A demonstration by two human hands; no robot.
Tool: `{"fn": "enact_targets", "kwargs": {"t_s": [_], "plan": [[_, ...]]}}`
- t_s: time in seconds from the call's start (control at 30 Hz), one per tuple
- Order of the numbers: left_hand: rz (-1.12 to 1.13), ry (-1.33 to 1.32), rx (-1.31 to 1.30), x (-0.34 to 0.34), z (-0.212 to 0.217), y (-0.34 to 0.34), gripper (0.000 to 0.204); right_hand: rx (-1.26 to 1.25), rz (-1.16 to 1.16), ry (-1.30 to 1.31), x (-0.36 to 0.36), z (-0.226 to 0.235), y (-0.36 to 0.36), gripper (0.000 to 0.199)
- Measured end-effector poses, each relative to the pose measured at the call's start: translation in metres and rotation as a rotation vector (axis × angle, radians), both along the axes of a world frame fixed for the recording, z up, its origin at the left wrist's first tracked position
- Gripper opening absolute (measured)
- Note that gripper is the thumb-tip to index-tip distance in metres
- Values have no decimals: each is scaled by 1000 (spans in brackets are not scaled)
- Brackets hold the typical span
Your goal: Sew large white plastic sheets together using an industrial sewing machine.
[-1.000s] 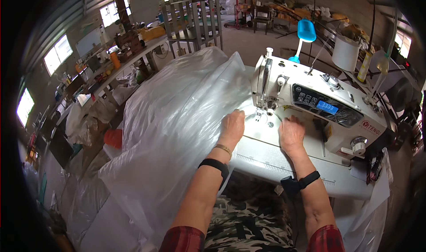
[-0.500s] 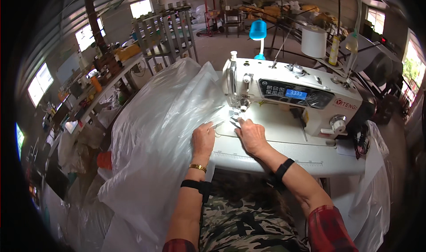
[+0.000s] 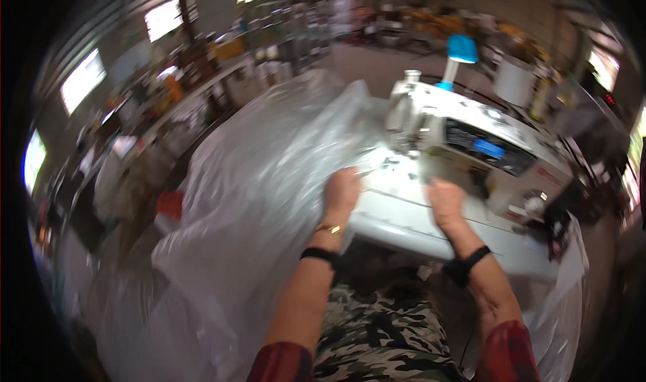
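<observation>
My left hand (image 3: 342,192) is closed at the right edge of a large translucent plastic sheet (image 3: 262,173), just left of the needle area. The sheet lies bunched over the table's left side and hangs down in front. A white sewing machine (image 3: 488,136) with a lit blue display stands on the table, its needle area brightly lit. My right hand (image 3: 445,202) is over the machine bed, right of the needle and apart from the sheet; motion smears its fingers, and I cannot make out whether anything is in them.
A blue lamp (image 3: 461,49) stands behind the machine, with a white thread cone (image 3: 514,81) to its right. More plastic sheeting (image 3: 562,301) hangs at the right table end. An orange-red object (image 3: 169,205) is beside the sheet at left. Cluttered benches line the left side.
My right hand has moved away from the needle to the right. My left hand stays by the sheet's edge, slightly farther from the needle. The whole view has shifted and blurred.
</observation>
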State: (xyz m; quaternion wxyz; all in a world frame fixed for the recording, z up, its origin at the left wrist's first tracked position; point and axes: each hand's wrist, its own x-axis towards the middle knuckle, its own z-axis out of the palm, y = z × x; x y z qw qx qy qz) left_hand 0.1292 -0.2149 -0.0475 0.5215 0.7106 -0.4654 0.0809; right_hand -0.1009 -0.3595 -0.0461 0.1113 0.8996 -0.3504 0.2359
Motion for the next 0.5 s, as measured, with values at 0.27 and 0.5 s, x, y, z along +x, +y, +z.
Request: {"fn": "enact_targets", "kwargs": {"t_s": [0.27, 0.5], "plan": [[23, 47, -86, -15, -5, -6, 30, 170, 512, -242, 41, 38, 70, 45], [79, 110, -278, -40, -40, 218, 32, 342, 624, -34, 98, 13, 89, 37]]}}
